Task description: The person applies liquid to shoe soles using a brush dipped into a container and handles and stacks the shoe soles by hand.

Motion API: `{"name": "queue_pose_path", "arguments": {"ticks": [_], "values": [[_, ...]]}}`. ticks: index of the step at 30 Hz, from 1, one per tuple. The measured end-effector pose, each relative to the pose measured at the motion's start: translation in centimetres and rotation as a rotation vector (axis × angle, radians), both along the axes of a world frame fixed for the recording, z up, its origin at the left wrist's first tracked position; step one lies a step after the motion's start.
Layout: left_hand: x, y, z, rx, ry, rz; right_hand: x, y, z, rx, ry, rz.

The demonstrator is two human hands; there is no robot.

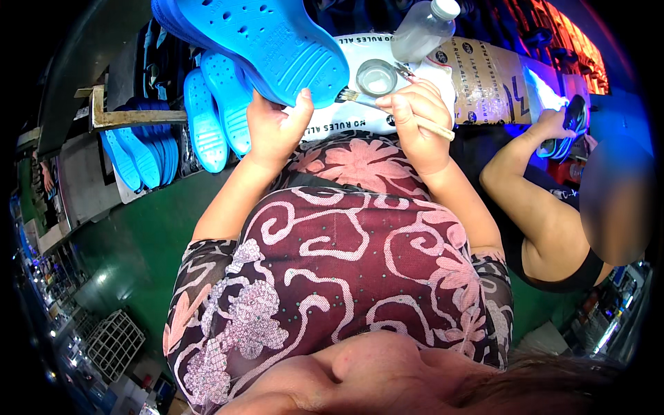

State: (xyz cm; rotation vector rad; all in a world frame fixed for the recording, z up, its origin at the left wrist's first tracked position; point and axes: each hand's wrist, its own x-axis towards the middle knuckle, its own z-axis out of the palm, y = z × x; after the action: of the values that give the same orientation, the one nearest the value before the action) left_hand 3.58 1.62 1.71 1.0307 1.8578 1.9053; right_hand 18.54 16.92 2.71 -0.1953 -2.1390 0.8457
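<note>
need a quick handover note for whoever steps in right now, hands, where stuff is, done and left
Left hand: grips a bright blue foam shoe sole, raised, tread side showing.
Right hand: holds a wooden-handled brush, bristles near the sole's edge.
Small round glass jar and clear plastic bottle sit just beyond the brush.
More blue soles are stacked at left.
Done: cannot tell how much of this sole is brushed.
Left: the stack appears to be waiting.

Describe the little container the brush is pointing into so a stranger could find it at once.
Start at the printed white sack spread in front of the person. On it, just beyond the right hand that holds the brush, stands a small round clear cup. Unlike the capped plastic bottle lying behind it, it is short, open-topped and upright.
</note>
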Motion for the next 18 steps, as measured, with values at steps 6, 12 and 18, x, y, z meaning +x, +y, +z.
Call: {"name": "queue_pose_path", "arguments": {"ticks": [6, 12, 18], "values": [[-0.23, 0.00, -0.47, -0.001, 0.040, 0.036, 0.48, 0.43, 0.43, -0.041, -0.009, -0.023], [-0.10, -0.09, -0.09, -0.037, 0.038, 0.030, -0.21, 0.19, 0.96, 0.068, -0.112, 0.088], [0.01, -0.48, -0.18, -0.055, 0.002, 0.017, 0.30, 0.50, 0.73, 0.143, -0.101, 0.016]]}}
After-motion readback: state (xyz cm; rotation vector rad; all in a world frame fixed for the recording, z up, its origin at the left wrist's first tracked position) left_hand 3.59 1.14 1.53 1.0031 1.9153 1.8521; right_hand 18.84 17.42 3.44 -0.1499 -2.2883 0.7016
